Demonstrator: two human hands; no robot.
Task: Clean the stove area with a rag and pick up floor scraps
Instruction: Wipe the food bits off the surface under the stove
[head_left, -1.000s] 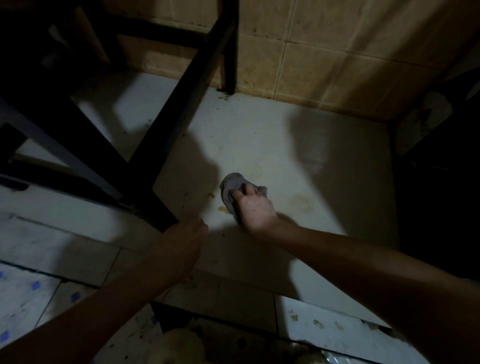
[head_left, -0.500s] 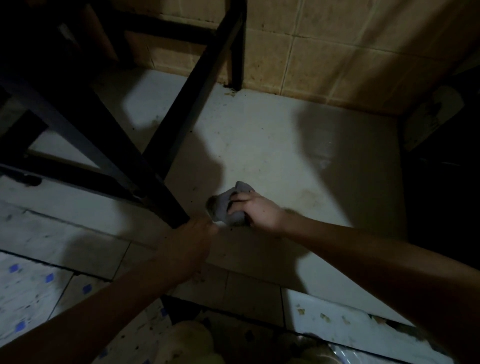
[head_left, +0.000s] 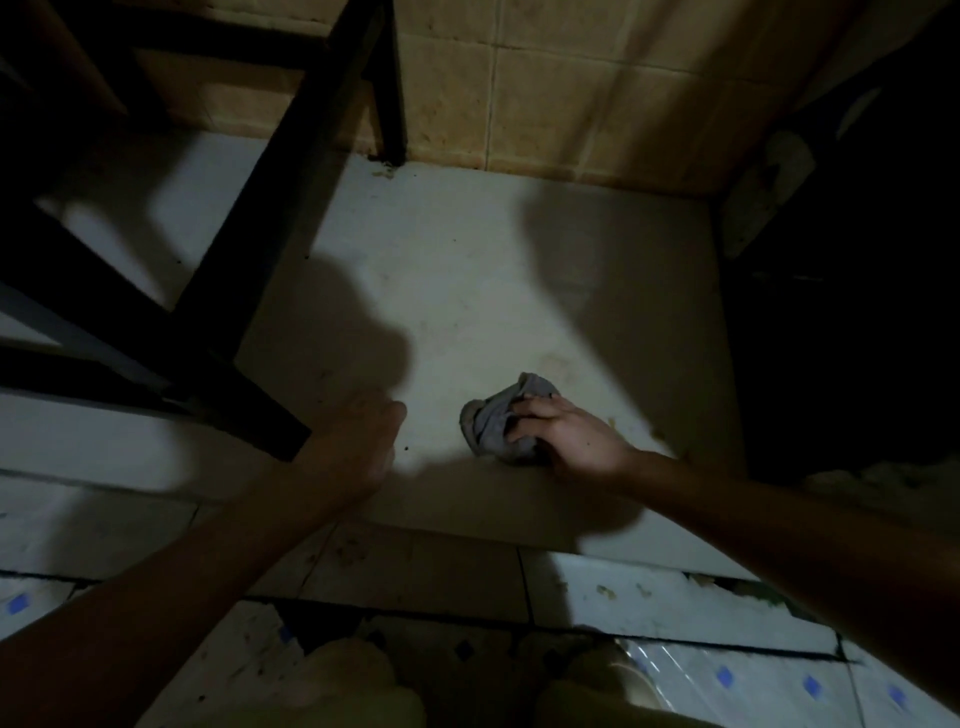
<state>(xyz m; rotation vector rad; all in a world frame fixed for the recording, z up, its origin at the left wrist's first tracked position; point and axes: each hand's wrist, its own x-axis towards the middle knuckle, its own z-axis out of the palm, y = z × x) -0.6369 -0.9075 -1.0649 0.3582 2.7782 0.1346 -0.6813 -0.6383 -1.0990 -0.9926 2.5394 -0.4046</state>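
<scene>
My right hand (head_left: 571, 441) grips the grey rag (head_left: 496, 423), which is bunched on the pale slab (head_left: 467, 260), centre-right of frame. Left hand (head_left: 358, 447) blurred, centre-left beside the black frame leg (head_left: 234, 400); can't tell its fingers.

Dim pale floor (head_left: 467, 270), tan tiled wall (head_left: 571, 88), black frame legs (head_left: 291, 171).

soft cloth rag (head_left: 500, 422), matt stone slab (head_left: 467, 270)
</scene>
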